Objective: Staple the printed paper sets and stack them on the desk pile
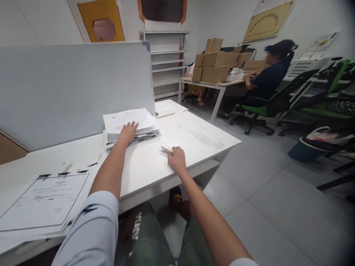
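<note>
My left hand rests on the front of a thick stack of white paper, its fingers stretched out over the top sheet. Closed around a small pale stapler is my right hand, low over the white desk near its front edge. The stapler's front end points left, toward the stack; its rear is hidden in my fingers. At the lower left lies another pile of printed sheets, its top page bordered by a dark line, with neither hand touching it.
A grey partition stands along the desk's back. Across the aisle, a person in dark clothes sits on a green chair at a table with cardboard boxes. A blue bin is on the floor at right.
</note>
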Tool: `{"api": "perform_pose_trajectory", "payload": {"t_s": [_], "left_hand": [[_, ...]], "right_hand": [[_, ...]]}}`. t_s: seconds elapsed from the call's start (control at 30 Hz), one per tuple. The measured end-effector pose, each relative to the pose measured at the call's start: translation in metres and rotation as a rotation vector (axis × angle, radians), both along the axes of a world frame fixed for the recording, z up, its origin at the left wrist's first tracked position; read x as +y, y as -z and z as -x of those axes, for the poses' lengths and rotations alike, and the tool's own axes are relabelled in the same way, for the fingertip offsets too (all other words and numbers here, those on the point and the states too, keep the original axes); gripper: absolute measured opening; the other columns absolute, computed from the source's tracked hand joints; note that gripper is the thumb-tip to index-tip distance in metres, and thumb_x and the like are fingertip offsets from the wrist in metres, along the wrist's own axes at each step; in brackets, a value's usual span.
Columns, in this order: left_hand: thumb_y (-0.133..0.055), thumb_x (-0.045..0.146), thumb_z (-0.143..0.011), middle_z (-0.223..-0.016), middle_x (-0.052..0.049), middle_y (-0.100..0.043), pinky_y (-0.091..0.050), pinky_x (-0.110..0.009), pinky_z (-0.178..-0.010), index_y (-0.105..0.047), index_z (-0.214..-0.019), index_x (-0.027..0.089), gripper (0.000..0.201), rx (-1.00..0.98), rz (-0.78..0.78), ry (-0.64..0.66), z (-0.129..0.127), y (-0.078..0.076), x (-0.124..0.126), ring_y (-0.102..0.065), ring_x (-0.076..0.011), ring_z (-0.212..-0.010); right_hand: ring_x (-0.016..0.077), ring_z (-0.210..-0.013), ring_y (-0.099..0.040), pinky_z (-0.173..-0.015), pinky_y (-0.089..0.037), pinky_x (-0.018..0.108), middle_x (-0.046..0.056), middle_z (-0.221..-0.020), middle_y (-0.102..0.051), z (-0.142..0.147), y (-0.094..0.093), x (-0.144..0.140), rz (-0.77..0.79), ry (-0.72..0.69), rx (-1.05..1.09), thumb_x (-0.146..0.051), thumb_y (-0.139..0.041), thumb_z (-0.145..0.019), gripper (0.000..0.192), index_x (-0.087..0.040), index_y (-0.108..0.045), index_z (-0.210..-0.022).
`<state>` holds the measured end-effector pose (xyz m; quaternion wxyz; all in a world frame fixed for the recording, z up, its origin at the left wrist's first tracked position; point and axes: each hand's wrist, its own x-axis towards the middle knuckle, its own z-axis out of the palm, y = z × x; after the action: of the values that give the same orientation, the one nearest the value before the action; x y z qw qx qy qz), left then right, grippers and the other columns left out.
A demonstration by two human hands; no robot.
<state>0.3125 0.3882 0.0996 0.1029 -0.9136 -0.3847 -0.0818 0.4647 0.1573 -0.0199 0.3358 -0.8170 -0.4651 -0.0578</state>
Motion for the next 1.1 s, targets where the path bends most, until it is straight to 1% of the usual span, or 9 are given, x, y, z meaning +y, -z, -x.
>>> {"api": "perform_pose_trajectory", "payload": {"t_s": [0.13,0.23,0.33,0.43,0.53,0.6,0.77,0.93,1.1], "left_hand": [[-0.037,0.036,-0.098,-0.159,-0.014,-0.025,-0.014,-0.05,-0.119,-0.025,-0.153,0.011,0.061,0.104,0.109,0.036,-0.006,0.02,-0.011,-0.021,-0.0315,-0.146],[-0.042,0.042,-0.096,-0.162,-0.015,-0.014,-0.01,-0.046,-0.12,-0.018,-0.155,0.011,0.071,-0.069,-0.05,0.135,0.027,0.014,-0.046,-0.011,-0.0302,-0.149],[-0.034,0.037,-0.098,-0.16,-0.01,-0.024,-0.013,-0.043,-0.12,-0.027,-0.153,0.016,0.059,-0.138,-0.156,0.144,0.111,0.004,-0.1,-0.017,-0.0248,-0.148],[-0.032,0.04,-0.098,-0.149,-0.009,-0.044,-0.022,-0.042,-0.118,-0.04,-0.146,0.019,0.053,-0.078,-0.069,-0.18,0.229,0.005,-0.161,-0.034,-0.0251,-0.141],[-0.041,0.054,-0.092,-0.156,-0.014,-0.031,-0.025,-0.045,-0.117,-0.027,-0.152,0.01,0.075,0.078,0.179,-0.481,0.334,0.025,-0.213,-0.026,-0.032,-0.145],[-0.038,0.057,-0.092,-0.16,-0.013,-0.023,-0.02,-0.045,-0.119,-0.021,-0.154,0.011,0.079,0.131,0.291,-0.549,0.374,0.046,-0.24,-0.017,-0.0312,-0.148],[-0.03,0.058,-0.096,-0.16,-0.012,-0.022,-0.011,-0.047,-0.121,-0.029,-0.151,0.012,0.073,0.034,0.266,-0.636,0.373,0.087,-0.269,-0.011,-0.0281,-0.149],[-0.039,0.052,-0.096,-0.156,-0.014,-0.031,-0.016,-0.045,-0.12,-0.039,-0.146,0.013,0.064,-0.07,0.216,-0.597,0.345,0.09,-0.258,-0.023,-0.0271,-0.147],[-0.052,0.041,-0.09,-0.134,-0.013,-0.058,-0.027,-0.049,-0.115,-0.059,-0.124,0.017,0.042,-0.137,0.111,-0.442,0.345,0.088,-0.247,-0.048,-0.0293,-0.128]], "right_hand": [[0.0286,-0.086,-0.054,-0.079,-0.042,0.039,0.014,-0.092,-0.059,-0.005,0.008,-0.007,-0.019,-0.007,-0.014,-0.017,-0.045,-0.084,0.015,-0.017,-0.059,-0.087],[0.0285,-0.08,-0.053,-0.073,-0.043,0.04,0.014,-0.084,-0.057,-0.014,0.02,-0.009,-0.091,-0.019,-0.014,-0.018,-0.045,-0.081,0.015,-0.018,-0.06,-0.082],[0.0287,-0.077,-0.051,-0.072,-0.043,0.042,0.013,-0.08,-0.055,-0.022,0.034,-0.006,-0.183,-0.048,-0.02,-0.02,-0.047,-0.078,0.013,-0.017,-0.06,-0.08],[0.0312,-0.083,-0.052,-0.075,-0.043,0.045,0.017,-0.087,-0.056,-0.025,0.041,-0.005,-0.151,-0.026,0.011,-0.021,-0.05,-0.075,0.017,-0.014,-0.062,-0.084],[0.034,-0.089,-0.052,-0.078,-0.041,0.047,0.021,-0.096,-0.057,-0.024,0.041,-0.008,-0.078,-0.009,0.045,-0.021,-0.05,-0.074,0.024,-0.011,-0.063,-0.092],[0.0345,-0.092,-0.052,-0.079,-0.041,0.046,0.022,-0.098,-0.056,-0.023,0.038,-0.011,-0.042,-0.011,0.054,-0.021,-0.05,-0.074,0.026,-0.011,-0.063,-0.095],[0.0343,-0.095,-0.053,-0.079,-0.041,0.044,0.022,-0.102,-0.058,-0.022,0.031,-0.014,0.015,0.0,0.064,-0.02,-0.051,-0.074,0.028,-0.012,-0.063,-0.098],[0.034,-0.099,-0.053,-0.084,-0.042,0.043,0.023,-0.108,-0.058,-0.022,0.031,-0.016,0.07,-0.016,0.087,-0.021,-0.051,-0.076,0.03,-0.012,-0.064,-0.102],[0.0321,-0.1,-0.054,-0.089,-0.042,0.046,0.018,-0.107,-0.059,-0.029,0.032,-0.01,0.024,-0.004,0.169,-0.029,-0.053,-0.079,0.037,-0.012,-0.061,-0.111]]}}
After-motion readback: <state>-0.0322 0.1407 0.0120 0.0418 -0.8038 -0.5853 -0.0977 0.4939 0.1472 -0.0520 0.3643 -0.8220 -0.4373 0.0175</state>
